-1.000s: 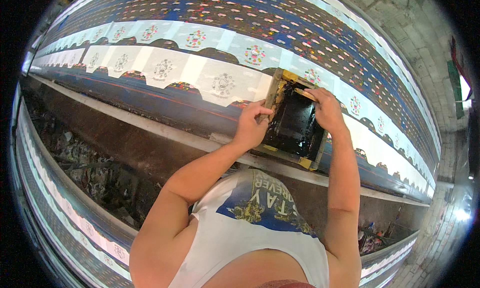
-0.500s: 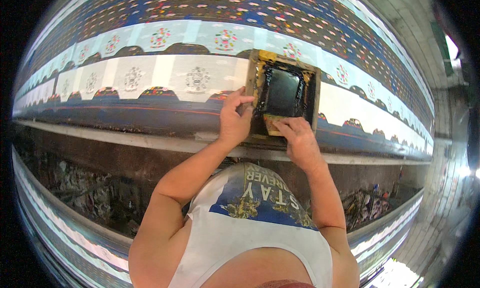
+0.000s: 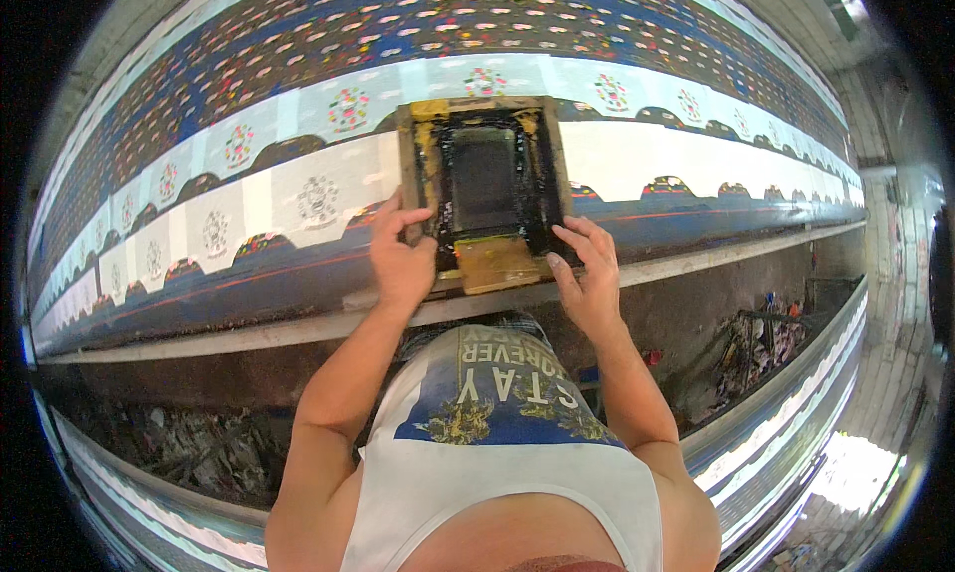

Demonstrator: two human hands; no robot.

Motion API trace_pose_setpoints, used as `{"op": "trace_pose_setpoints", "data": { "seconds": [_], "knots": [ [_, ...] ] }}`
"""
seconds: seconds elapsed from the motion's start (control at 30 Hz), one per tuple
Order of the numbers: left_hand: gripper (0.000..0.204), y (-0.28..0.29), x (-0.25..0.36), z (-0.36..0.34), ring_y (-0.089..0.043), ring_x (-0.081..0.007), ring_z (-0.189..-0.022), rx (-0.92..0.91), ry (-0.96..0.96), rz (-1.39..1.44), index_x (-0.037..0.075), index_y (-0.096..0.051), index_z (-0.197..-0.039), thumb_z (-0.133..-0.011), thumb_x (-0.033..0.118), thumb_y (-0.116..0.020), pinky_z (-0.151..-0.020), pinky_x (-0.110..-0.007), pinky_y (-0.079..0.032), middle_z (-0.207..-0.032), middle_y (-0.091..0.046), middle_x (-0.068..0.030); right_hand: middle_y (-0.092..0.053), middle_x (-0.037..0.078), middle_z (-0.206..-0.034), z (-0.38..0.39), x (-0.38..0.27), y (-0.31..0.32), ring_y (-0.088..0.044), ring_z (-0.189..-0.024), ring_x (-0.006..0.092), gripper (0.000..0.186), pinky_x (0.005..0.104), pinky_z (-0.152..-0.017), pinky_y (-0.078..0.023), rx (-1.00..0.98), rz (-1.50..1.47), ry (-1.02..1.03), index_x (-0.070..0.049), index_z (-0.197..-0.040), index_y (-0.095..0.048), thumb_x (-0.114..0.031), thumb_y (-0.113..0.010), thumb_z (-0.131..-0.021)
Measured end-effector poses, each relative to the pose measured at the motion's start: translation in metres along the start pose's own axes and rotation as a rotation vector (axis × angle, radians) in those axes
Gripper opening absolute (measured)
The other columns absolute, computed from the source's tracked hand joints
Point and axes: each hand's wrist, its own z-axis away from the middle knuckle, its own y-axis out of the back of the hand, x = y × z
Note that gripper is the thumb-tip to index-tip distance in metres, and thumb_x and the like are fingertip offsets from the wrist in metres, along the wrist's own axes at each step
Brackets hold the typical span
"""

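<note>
A wooden screen printing frame (image 3: 481,105), smeared with black and yellow ink, lies on a strip of white fabric pieces (image 3: 617,161) on a long table. Its mesh window (image 3: 484,179) looks dark. At the frame's near end rests a squeegee (image 3: 497,265) with a stained, wide wooden handle; neither hand is on it. My left hand (image 3: 403,259) grips the left rail, thumb and fingers bent around it. Close to the near right corner is my right hand (image 3: 590,274), fingers apart and nothing in them; whether the fingertips touch the rail I cannot tell.
Left of the frame, white pieces carry black line prints (image 3: 318,202). Beyond lie light blue pieces with coloured prints (image 3: 348,108) and rows of dark patterned fabric (image 3: 398,40). A pale ledge (image 3: 229,345) edges the table. Behind me runs another fabric-covered table (image 3: 796,428).
The frame now appears further left in view, with both hands beside it. My right hand has let go of the squeegee and moved to the frame's right side. My left hand still grips the rail.
</note>
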Motion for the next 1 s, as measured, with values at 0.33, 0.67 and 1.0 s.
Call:
{"op": "trace_pose_setpoints", "data": {
  "seconds": [0.33,0.67,1.0],
  "knots": [
    [0.033,-0.105,0.051,0.017,-0.054,-0.0395,-0.155,0.097,-0.122,0.069,0.008,-0.079,-0.102,-0.078,-0.013,-0.072,-0.129,-0.047,-0.04,-0.162,-0.061,-0.0233,-0.076,0.016,-0.141,0.018,0.102,0.063,-0.062,-0.143,0.0412,0.037,0.0541,-0.125,-0.044,0.041,-0.311,-0.1,-0.005,-0.132,-0.08,-0.006,-0.081,-0.095],
    [0.031,-0.229,0.08,0.035,-0.053,-0.041,-0.155,0.087,-0.07,0.152,0.008,-0.08,-0.102,-0.079,-0.012,-0.072,-0.128,-0.047,-0.041,-0.164,-0.059,-0.0256,-0.071,0.017,-0.146,0.025,0.205,0.138,-0.059,-0.146,0.0459,0.037,0.0575,-0.123,-0.045,-0.007,-0.104,0.05,-0.005,-0.132,-0.078,-0.003,-0.079,-0.096],
    [0.029,-0.242,0.087,0.033,-0.05,-0.041,-0.157,0.08,0.025,0.193,0.006,-0.08,-0.1,-0.078,-0.01,-0.071,-0.134,-0.048,-0.03,-0.165,-0.059,-0.0258,-0.069,0.015,-0.144,-0.004,0.17,0.138,-0.065,-0.135,0.0431,0.051,0.056,-0.111,-0.053,-0.257,0.001,0.441,-0.009,-0.134,-0.075,-0.008,-0.087,-0.084]
  ]
}}
